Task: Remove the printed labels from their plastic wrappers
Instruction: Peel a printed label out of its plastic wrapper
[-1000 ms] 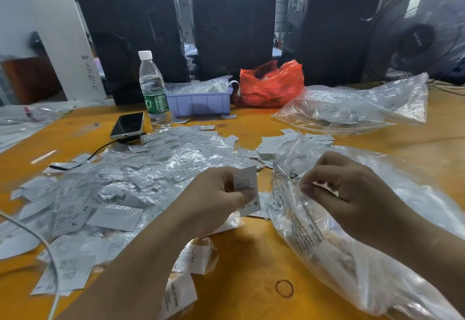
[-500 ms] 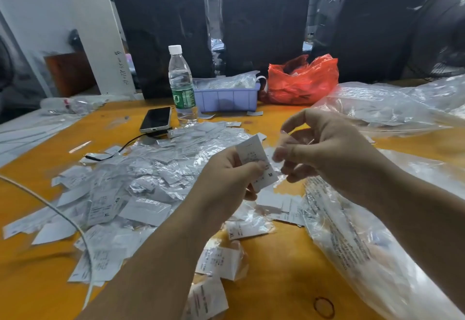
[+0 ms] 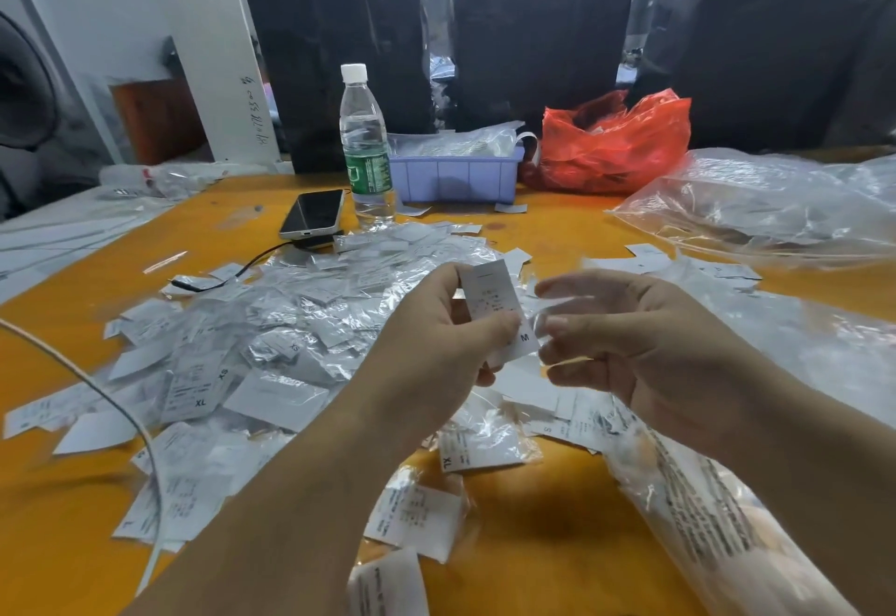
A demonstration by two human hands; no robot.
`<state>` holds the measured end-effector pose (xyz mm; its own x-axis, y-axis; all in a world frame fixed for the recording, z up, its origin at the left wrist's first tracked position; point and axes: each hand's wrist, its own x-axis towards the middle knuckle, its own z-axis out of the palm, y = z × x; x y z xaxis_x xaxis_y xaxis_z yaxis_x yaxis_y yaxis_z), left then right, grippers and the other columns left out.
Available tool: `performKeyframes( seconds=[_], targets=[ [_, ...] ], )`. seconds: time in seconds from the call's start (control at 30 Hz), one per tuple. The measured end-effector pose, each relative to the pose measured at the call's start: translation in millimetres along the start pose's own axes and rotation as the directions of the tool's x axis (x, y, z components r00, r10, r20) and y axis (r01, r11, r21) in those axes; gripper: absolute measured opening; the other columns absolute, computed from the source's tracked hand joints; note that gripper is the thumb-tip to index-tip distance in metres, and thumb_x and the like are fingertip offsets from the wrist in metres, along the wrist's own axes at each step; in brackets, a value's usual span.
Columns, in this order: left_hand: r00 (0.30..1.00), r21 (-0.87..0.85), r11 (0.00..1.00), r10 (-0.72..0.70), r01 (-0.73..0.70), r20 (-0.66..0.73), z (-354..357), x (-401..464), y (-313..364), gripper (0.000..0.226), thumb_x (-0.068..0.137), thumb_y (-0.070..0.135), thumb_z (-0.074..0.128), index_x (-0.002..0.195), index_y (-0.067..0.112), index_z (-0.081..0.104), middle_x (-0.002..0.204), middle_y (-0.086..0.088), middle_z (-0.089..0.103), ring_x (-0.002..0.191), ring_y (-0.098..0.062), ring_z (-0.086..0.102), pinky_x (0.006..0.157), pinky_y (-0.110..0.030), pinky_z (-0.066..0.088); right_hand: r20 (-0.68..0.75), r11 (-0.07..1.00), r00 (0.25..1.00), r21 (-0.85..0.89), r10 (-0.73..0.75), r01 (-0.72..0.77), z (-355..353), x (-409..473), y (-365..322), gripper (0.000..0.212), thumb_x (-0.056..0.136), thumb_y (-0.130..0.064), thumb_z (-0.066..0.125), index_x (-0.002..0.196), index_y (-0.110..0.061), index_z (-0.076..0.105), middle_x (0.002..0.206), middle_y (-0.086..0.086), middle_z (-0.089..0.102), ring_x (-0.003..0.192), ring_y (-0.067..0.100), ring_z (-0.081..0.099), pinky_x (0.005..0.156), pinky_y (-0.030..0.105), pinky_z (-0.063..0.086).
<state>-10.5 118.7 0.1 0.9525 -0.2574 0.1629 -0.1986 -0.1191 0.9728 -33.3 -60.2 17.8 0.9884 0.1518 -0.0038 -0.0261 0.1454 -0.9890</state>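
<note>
Left hand point(image 3: 436, 339) pinches the printed label point(image 3: 499, 310); right hand point(image 3: 645, 349) just beside.

The phone point(image 3: 312, 213) lies left of the bottle point(image 3: 364, 150), tray point(image 3: 456, 176) right.

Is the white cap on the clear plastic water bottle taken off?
No, the white cap sits on top of the clear plastic water bottle, which stands upright on the orange table.

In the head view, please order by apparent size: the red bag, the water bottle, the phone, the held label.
1. red bag
2. water bottle
3. phone and held label: alike; the label is nearer the camera, so I leave them unranked.
</note>
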Motion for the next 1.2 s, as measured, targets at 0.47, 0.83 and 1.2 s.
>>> performKeyframes(
  seconds=[0.47, 0.83, 1.2],
  targets=[
    [0.999, -0.092, 0.995, 0.029, -0.031, -0.019, 0, -2, 6, 0.017, 0.089, 0.013, 0.068, 0.1, 0.026, 0.069, 0.083, 0.004, 0.074, 0.073, -0.012, 0.069, 0.063, -0.029, 0.059, -0.119, 0.993, 0.989, -0.094, -0.089, 0.078, 2, -5, 2, 0.027, 0.062, -0.036, 0.077, 0.066, -0.014, 0.062, 0.059, 0.001, 0.05, 0.052, 0.011, 0.048, 0.048, 0.022, 0.047],
    [0.997, -0.294, 0.952, -0.077, 0.083, 0.03, 1, -4, 9, 0.012, 0.087, 0.01, 0.068, 0.098, 0.014, 0.072, 0.074, -0.001, 0.071, 0.066, -0.013, 0.065, 0.054, -0.024, 0.054, -0.142, 0.991, 0.981, -0.039, -0.129, 0.125, 2, -3, 7, 0.017, 0.057, -0.021, 0.079, 0.07, -0.015, 0.068, 0.069, 0.009, 0.068, 0.048, 0.011, 0.054, 0.047, 0.024, 0.05],
    [0.995, -0.371, 0.925, -0.095, 0.077, -0.031, -3, -4, 13, 0.019, 0.077, 0.013, 0.073, 0.095, 0.01, 0.07, 0.07, -0.001, 0.07, 0.066, -0.012, 0.068, 0.051, -0.024, 0.053, -0.117, 0.987, 0.981, 0.02, -0.158, 0.161, 8, -6, 10, 0.022, 0.054, -0.026, 0.081, 0.053, -0.02, 0.059, 0.066, 0.01, 0.068, 0.05, 0.014, 0.056, 0.049, 0.027, 0.052]
  ],
)
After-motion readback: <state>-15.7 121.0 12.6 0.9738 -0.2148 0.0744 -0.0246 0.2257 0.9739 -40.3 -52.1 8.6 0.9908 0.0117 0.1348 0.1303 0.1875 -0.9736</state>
